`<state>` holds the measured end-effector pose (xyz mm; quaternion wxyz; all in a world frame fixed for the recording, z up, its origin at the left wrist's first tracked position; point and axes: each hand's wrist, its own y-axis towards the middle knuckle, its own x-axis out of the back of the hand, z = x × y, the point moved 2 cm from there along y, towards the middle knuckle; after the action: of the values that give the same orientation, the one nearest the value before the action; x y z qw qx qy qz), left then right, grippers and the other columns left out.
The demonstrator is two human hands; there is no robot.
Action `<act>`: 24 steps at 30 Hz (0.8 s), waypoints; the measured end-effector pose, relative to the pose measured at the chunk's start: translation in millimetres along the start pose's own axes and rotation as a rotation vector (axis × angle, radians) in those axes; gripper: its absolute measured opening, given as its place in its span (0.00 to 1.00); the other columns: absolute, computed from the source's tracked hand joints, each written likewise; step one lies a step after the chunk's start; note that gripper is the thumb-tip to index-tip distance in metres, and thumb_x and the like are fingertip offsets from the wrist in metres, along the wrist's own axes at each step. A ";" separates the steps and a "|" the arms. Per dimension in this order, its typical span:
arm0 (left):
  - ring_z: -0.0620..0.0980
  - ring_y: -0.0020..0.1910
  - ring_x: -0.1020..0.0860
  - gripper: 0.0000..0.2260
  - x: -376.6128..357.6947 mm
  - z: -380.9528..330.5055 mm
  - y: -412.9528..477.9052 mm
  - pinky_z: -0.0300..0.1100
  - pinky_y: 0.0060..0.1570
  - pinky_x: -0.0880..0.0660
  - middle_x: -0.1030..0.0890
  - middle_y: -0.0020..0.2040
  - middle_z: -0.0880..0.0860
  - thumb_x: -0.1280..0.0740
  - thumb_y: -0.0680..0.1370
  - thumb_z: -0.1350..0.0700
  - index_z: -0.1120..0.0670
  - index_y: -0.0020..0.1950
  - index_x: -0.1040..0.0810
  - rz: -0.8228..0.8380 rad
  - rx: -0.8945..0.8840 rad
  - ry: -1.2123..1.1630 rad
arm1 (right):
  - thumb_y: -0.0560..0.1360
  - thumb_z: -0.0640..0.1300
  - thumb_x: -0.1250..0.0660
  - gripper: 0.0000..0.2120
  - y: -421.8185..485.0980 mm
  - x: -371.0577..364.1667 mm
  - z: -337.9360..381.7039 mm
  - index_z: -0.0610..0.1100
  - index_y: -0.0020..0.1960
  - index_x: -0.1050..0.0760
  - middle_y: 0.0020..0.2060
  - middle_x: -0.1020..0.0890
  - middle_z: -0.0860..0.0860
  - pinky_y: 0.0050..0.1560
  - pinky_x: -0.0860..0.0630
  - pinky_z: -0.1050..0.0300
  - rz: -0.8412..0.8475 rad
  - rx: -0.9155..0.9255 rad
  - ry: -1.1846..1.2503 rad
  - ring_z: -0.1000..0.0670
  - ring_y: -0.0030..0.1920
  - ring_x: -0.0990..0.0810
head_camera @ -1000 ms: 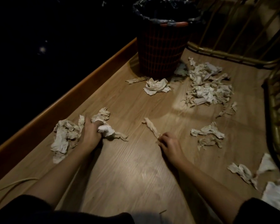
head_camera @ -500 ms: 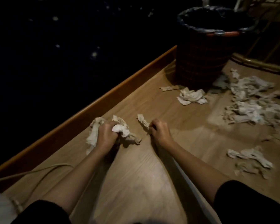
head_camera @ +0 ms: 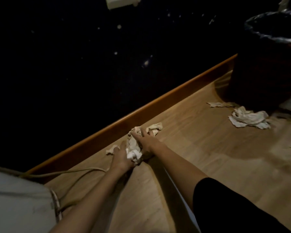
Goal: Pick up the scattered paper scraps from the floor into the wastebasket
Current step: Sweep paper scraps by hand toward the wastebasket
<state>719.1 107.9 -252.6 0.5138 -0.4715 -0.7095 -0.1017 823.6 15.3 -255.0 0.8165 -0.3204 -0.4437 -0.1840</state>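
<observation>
A bunch of crumpled white paper scraps point(head_camera: 133, 149) lies on the wooden floor close to the baseboard, squeezed between my two hands. My left hand point(head_camera: 120, 158) cups and grips the bunch from the left, with a white wad against its palm. My right hand point(head_camera: 145, 138) lies over the top and right side of the bunch, fingers spread and fairly straight, pressing it toward the left hand. A few scraps point(head_camera: 155, 127) stick out beyond the fingertips. The dark wastebasket point(head_camera: 265, 69), lined with a black bag, stands at the upper right, well away from both hands.
A larger crumpled scrap point(head_camera: 249, 118) and a thin strip point(head_camera: 220, 104) lie by the wastebasket's foot. The orange-brown baseboard point(head_camera: 141, 115) runs diagonally under a dark wall. A pale cable point(head_camera: 71, 175) and a white object point(head_camera: 18, 206) sit at the lower left.
My right hand has moved left with its strip and come onto the pile, so both hands now close in on one bunch. The view has swung left, leaving the wastebasket at the frame's right edge.
</observation>
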 end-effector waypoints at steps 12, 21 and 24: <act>0.54 0.47 0.25 0.13 -25.6 -24.8 -21.8 0.39 0.42 0.34 0.21 0.51 0.59 0.34 0.68 0.68 0.59 0.51 0.20 -0.244 -0.258 -0.090 | 0.72 0.35 0.38 0.07 -61.0 -43.1 -19.3 0.37 0.47 0.23 0.50 0.22 0.40 0.48 0.28 0.51 -0.535 -0.060 0.231 0.42 0.51 0.26; 0.53 0.55 0.24 0.19 12.9 -108.2 -18.2 0.45 0.51 0.26 0.22 0.55 0.54 0.33 0.69 0.68 0.56 0.58 0.22 -0.244 -0.559 -0.064 | 0.73 0.30 0.36 0.10 -140.3 81.5 -103.6 0.37 0.52 0.22 0.53 0.22 0.41 0.57 0.27 0.51 -0.694 -0.121 0.177 0.43 0.56 0.26; 0.49 0.49 0.25 0.15 26.4 -176.0 -25.5 0.41 0.44 0.29 0.22 0.49 0.51 0.32 0.69 0.66 0.53 0.53 0.20 -0.183 -0.737 -0.040 | 0.69 0.27 0.37 0.07 -168.8 135.0 -114.9 0.32 0.43 0.21 0.44 0.21 0.37 0.46 0.29 0.50 -0.739 -0.117 0.052 0.38 0.47 0.24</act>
<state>810.1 -1.6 -142.7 0.2847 -0.5612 -0.6743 -0.3865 867.3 -188.5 -126.6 0.6864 -0.1797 -0.4971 -0.4995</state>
